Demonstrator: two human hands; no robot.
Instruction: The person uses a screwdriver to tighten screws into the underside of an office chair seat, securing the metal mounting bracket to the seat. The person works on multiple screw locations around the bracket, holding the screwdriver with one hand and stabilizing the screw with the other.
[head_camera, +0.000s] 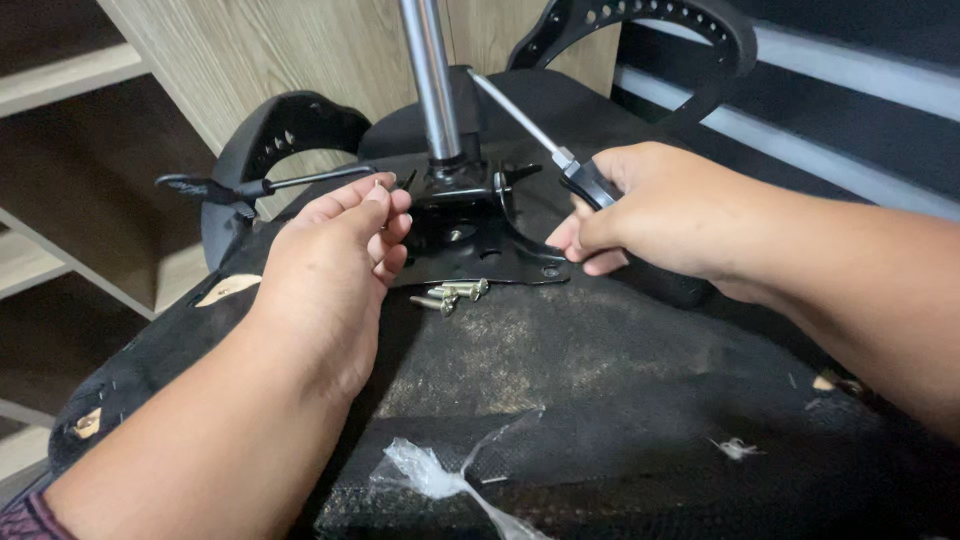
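Observation:
An office chair lies upside down, its worn black seat underside (600, 380) facing me. A black metal mechanism plate (470, 235) is on the seat, with a shiny gas-lift cylinder (432, 80) rising from it. My left hand (335, 270) pinches a small screw (380, 186) at the plate's left side. My right hand (640, 210) grips a screwdriver (560, 150) by its black handle, shaft pointing up and left. Loose brass-coloured screws (455, 294) lie on the fabric just below the plate.
A black adjustment lever (250, 186) sticks out left of the plate. Two black armrests (290, 130) (680, 25) curve up behind. A torn piece of clear plastic (430, 472) lies near the front. Wooden shelving (90, 150) stands at left.

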